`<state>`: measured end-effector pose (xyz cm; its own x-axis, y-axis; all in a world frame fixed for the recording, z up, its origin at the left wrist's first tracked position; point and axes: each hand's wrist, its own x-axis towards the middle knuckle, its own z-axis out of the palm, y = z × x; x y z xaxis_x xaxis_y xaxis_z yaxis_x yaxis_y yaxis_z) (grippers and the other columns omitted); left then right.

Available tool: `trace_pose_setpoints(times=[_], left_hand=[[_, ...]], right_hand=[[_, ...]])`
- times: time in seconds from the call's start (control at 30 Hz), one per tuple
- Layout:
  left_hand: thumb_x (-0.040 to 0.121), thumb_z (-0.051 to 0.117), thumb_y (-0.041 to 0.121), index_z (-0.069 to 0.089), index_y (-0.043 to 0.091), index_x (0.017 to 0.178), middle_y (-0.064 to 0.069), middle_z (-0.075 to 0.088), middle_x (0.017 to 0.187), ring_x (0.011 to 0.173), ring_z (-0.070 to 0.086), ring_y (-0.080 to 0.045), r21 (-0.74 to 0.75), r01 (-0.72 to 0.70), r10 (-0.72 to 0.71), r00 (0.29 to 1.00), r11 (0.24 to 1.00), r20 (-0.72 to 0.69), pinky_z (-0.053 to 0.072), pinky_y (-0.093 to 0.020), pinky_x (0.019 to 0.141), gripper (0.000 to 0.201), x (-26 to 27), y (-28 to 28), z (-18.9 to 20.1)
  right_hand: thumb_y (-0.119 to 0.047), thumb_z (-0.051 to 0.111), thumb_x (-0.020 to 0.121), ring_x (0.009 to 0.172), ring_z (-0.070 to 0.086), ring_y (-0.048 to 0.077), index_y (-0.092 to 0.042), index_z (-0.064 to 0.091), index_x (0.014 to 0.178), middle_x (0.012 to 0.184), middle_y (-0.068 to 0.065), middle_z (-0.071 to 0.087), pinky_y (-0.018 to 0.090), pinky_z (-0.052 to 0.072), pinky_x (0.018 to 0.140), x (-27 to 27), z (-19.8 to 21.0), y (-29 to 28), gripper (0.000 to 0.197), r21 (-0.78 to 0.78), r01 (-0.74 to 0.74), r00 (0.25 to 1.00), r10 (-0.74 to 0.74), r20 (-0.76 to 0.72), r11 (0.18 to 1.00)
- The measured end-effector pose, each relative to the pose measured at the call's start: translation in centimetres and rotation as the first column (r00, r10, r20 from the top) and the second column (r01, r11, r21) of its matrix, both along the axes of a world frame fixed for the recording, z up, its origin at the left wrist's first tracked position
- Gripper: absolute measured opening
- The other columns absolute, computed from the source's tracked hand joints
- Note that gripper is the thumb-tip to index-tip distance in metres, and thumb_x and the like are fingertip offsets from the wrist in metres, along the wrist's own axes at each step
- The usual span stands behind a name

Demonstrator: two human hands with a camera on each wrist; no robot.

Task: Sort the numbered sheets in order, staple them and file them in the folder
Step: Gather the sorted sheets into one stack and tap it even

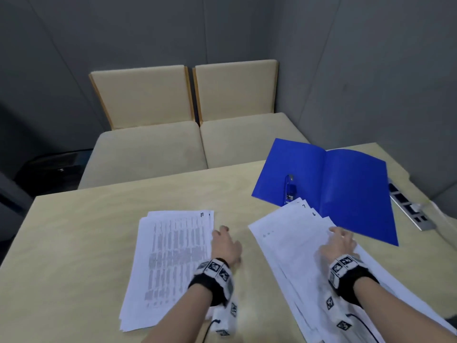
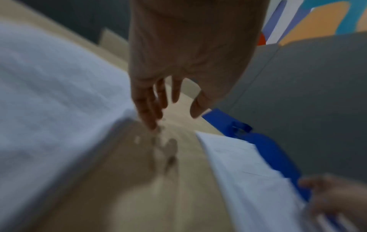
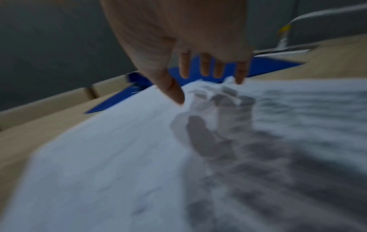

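Observation:
Two lots of white numbered sheets lie on the table. A squared pile (image 1: 170, 263) printed side up is at the left; a fanned pile (image 1: 294, 246) lies at the right, overlapping the open blue folder (image 1: 346, 189). A blue stapler (image 1: 289, 189) rests on the folder's left leaf. My left hand (image 1: 223, 240) hovers over bare table at the left pile's right edge, fingers straight and holding nothing (image 2: 157, 113). My right hand (image 1: 341, 240) is over the fanned pile (image 3: 119, 157), fingers spread and pointing down, just above the paper (image 3: 198, 81).
The wooden table (image 1: 86, 231) has two beige cushioned seats (image 1: 197, 139) behind it. A grey power strip (image 1: 410, 211) with a cable sits at the right edge beside the folder. Grey walls close in behind and to the right.

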<state>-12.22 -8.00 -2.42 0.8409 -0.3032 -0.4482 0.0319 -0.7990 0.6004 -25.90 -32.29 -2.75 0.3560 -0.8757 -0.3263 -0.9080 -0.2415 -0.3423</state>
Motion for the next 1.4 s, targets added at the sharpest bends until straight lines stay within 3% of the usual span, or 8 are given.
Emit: trace_pose_setpoints(times=[0.23, 0.33, 0.5, 0.6, 0.73, 1.03, 1.2, 1.4], left_hand=[[0.052, 0.073, 0.027, 0.049, -0.003, 0.123, -0.019, 0.06, 0.118, 0.094, 0.063, -0.03, -0.126, -0.404, 0.283, 0.799, 0.906, -0.531, 0.055, -0.038, 0.076, 0.08, -2.2, -8.7, -2.0], [0.066, 0.073, 0.009, 0.056, -0.008, 0.11, -0.016, 0.061, 0.095, 0.079, 0.052, -0.022, -0.169, -0.494, 0.32, 0.75, 0.853, -0.579, 0.04, -0.028, 0.054, 0.051, -2.6, -9.5, -1.6], [0.071, 0.073, 0.005, 0.062, -0.004, 0.088, -0.011, 0.06, 0.084, 0.087, 0.057, -0.024, -0.14, -0.435, 0.284, 0.766, 0.889, -0.576, 0.049, -0.03, 0.069, 0.022, -3.4, -9.3, -0.7], [0.064, 0.073, 0.02, 0.048, 0.003, 0.126, -0.019, 0.053, 0.125, 0.106, 0.057, -0.035, -0.03, -0.275, 0.229, 0.852, 0.961, -0.47, 0.053, -0.036, 0.086, 0.07, -3.9, -9.1, -1.4], [0.079, 0.056, -0.004, 0.011, 0.01, 0.144, -0.027, 0.05, 0.129, 0.097, 0.059, -0.038, -0.153, -0.189, 0.108, 0.899, 0.97, -0.424, 0.056, -0.04, 0.066, 0.08, -5.0, -7.5, -0.9], [0.083, 0.049, -0.004, 0.043, 0.008, 0.135, -0.018, 0.062, 0.12, 0.104, 0.062, -0.037, -0.502, -0.234, 0.087, 0.95, 0.833, -0.299, 0.052, -0.046, 0.084, 0.054, -2.1, -2.7, 2.8], [0.088, 0.059, 0.007, 0.026, 0.012, 0.129, -0.001, 0.056, 0.124, 0.105, 0.059, -0.018, -0.592, 0.063, -0.007, 0.995, 0.803, 0.097, 0.051, -0.02, 0.083, 0.054, 1.2, -3.0, 9.9], [0.086, 0.051, 0.001, 0.033, 0.007, 0.128, -0.01, 0.058, 0.122, 0.107, 0.059, -0.026, -0.602, 0.109, 0.229, 0.86, 0.791, 0.456, 0.05, -0.034, 0.087, 0.045, 2.5, -4.1, 12.9]], right_hand=[[-0.053, 0.081, 0.041, 0.122, 0.04, 0.039, -0.018, 0.025, 0.137, 0.131, 0.017, 0.031, 0.052, 0.041, 0.099, -6.2, -1.3, -7.3, 0.116, 0.133, 0.013, 0.922, 0.04, -0.386, 0.991], [-0.054, 0.084, 0.05, 0.128, 0.035, 0.037, -0.014, 0.025, 0.138, 0.136, 0.019, 0.033, 0.048, 0.039, 0.103, -6.0, -0.7, -7.1, 0.113, 0.136, -0.029, 0.932, 0.076, -0.353, 0.99], [-0.056, 0.083, 0.051, 0.124, 0.029, 0.031, -0.009, 0.028, 0.138, 0.13, 0.012, 0.028, 0.041, 0.037, 0.102, -3.8, -0.8, -4.6, 0.113, 0.132, -0.08, 0.944, 0.118, -0.309, 0.988], [-0.047, 0.087, 0.048, 0.122, 0.041, 0.035, -0.014, 0.026, 0.13, 0.13, 0.014, 0.036, 0.046, 0.039, 0.101, -2.2, -1.4, -3.1, 0.107, 0.197, -0.107, 0.977, 0.141, -0.163, 0.974], [-0.04, 0.088, 0.048, 0.113, 0.054, 0.034, -0.014, 0.028, 0.129, 0.128, 0.015, 0.049, 0.043, 0.044, 0.099, -0.8, -2.0, -1.9, 0.104, 0.302, -0.098, 0.985, 0.136, -0.106, 0.948], [0.006, 0.072, 0.07, 0.092, 0.066, 0.033, -0.001, 0.059, 0.111, 0.1, 0.016, 0.069, 0.045, 0.053, 0.088, 2.3, 3.9, -0.9, 0.044, 0.656, -0.231, 0.965, 0.085, 0.247, 0.718], [0.008, 0.062, 0.082, 0.093, 0.062, 0.026, -0.002, 0.055, 0.112, 0.108, 0.014, 0.065, 0.042, 0.05, 0.088, 6.4, 11.1, 0.9, 0.033, 0.439, -0.411, 0.715, -0.016, 0.699, 0.799], [-0.001, 0.073, 0.077, 0.086, 0.07, 0.005, -0.01, 0.053, 0.113, 0.103, 0.001, 0.069, 0.019, 0.055, 0.075, 8.5, 15.3, 3.3, 0.042, 0.309, -0.461, 0.448, -0.083, 0.89, 0.832]])
